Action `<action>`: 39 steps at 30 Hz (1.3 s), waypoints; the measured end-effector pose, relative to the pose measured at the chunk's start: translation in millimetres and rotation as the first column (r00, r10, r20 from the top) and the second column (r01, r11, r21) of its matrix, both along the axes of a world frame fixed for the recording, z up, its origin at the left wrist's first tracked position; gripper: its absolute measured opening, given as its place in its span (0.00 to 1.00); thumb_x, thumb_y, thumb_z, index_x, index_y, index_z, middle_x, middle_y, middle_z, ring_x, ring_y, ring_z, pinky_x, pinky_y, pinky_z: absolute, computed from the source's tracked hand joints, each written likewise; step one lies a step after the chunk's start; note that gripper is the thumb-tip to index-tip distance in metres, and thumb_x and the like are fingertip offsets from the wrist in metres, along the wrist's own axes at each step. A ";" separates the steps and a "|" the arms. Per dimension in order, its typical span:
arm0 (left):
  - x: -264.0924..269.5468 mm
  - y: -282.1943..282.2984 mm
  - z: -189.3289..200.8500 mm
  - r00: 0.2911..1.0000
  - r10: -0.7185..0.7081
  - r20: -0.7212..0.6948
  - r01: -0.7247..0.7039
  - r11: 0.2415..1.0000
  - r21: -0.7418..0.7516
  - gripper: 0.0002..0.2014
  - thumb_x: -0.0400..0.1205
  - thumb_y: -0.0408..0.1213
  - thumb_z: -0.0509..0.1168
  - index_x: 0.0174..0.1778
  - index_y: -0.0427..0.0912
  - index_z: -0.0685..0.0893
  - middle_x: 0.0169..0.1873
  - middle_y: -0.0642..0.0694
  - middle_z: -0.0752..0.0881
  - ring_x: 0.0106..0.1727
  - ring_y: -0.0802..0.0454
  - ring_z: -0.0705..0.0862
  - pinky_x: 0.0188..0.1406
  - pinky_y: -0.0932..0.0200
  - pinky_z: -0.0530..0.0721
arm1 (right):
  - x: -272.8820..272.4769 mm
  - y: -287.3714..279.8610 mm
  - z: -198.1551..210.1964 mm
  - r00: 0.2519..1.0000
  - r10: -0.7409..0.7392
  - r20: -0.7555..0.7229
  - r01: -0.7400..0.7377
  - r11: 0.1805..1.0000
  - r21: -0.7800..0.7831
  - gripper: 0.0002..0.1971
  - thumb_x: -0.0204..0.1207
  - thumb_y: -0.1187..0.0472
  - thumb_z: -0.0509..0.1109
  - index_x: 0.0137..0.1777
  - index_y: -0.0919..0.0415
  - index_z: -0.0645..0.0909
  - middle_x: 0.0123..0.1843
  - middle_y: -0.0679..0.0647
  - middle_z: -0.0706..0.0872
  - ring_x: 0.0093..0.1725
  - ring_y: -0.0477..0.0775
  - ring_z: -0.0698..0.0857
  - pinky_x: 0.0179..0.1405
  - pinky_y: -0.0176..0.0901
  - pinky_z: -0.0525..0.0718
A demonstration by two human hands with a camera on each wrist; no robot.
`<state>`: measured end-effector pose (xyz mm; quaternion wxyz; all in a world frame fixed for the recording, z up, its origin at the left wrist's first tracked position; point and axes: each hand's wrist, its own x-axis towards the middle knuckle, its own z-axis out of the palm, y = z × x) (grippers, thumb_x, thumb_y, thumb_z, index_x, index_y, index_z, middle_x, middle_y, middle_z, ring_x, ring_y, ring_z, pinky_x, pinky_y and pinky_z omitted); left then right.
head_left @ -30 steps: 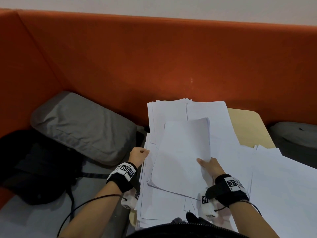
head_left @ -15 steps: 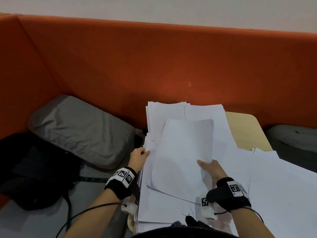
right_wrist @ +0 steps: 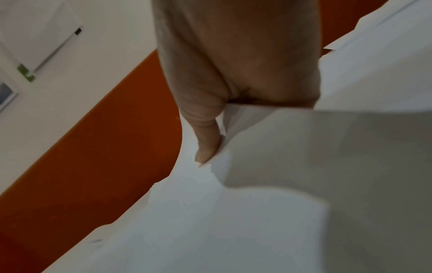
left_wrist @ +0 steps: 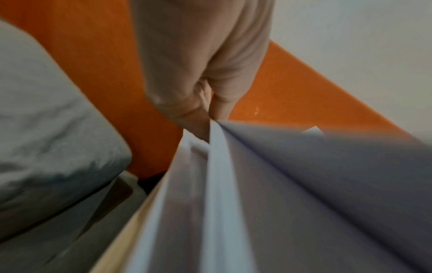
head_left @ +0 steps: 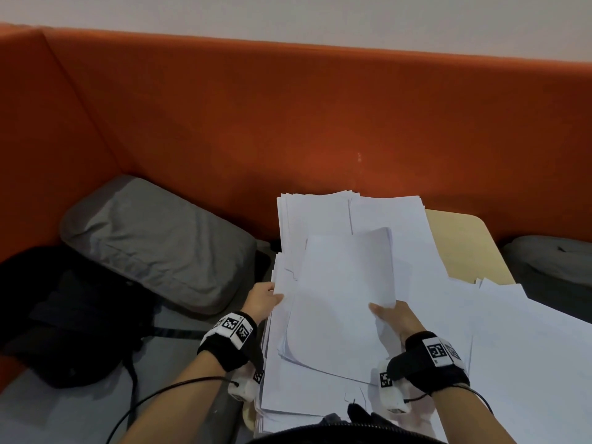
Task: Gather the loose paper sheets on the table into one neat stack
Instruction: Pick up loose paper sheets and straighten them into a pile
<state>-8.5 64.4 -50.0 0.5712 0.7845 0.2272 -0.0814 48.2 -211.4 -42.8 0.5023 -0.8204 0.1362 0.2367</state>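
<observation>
A thin bundle of white sheets (head_left: 342,299) lies tilted on top of a wide, untidy pile of paper (head_left: 320,219) on the table. My right hand (head_left: 389,317) grips the bundle's right edge, thumb on top (right_wrist: 208,147), fingers hidden under the paper. My left hand (head_left: 267,298) pinches the left edge of the pile; in the left wrist view its fingers (left_wrist: 198,118) close on several sheet edges (left_wrist: 215,157). More loose sheets (head_left: 528,347) spread over the right of the table.
A bare corner of the light wooden table (head_left: 464,245) shows at the back right. An orange padded bench back (head_left: 288,123) runs behind. A grey cushion (head_left: 153,241) and a black bag (head_left: 70,315) lie on the seat to the left.
My left hand has slid forward along the pile's left edge and now pinches it. The bundle in my right hand has shifted slightly toward me and to the left.
</observation>
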 end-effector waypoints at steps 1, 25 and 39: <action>0.3 -1.5 4.4 0.999 -0.014 0.034 0.012 0.999 0.050 0.07 0.79 0.25 0.65 0.36 0.36 0.80 0.36 0.39 0.85 0.41 0.43 0.84 0.48 0.57 0.85 | -0.3 -0.9 2.6 1.000 -0.006 0.006 0.006 1.000 0.018 0.18 0.77 0.62 0.70 0.63 0.73 0.77 0.48 0.62 0.82 0.48 0.60 0.80 0.47 0.45 0.76; -19.0 48.9 26.0 0.962 -0.028 0.272 -0.007 0.992 0.126 0.10 0.79 0.20 0.60 0.52 0.34 0.82 0.45 0.42 0.85 0.46 0.50 0.83 0.42 0.67 0.79 | -6.3 12.3 13.2 1.000 0.006 0.011 -0.006 0.998 0.059 0.16 0.78 0.64 0.69 0.61 0.75 0.78 0.49 0.63 0.82 0.48 0.61 0.80 0.41 0.44 0.78; -29.9 56.5 105.5 0.750 0.269 0.604 -0.029 0.926 -0.377 0.09 0.82 0.27 0.60 0.54 0.43 0.81 0.40 0.56 0.91 0.41 0.61 0.89 0.42 0.66 0.86 | 10.7 35.8 92.5 0.975 -0.067 0.210 -0.043 0.876 0.481 0.11 0.80 0.59 0.66 0.56 0.65 0.81 0.50 0.56 0.89 0.48 0.53 0.88 0.52 0.44 0.82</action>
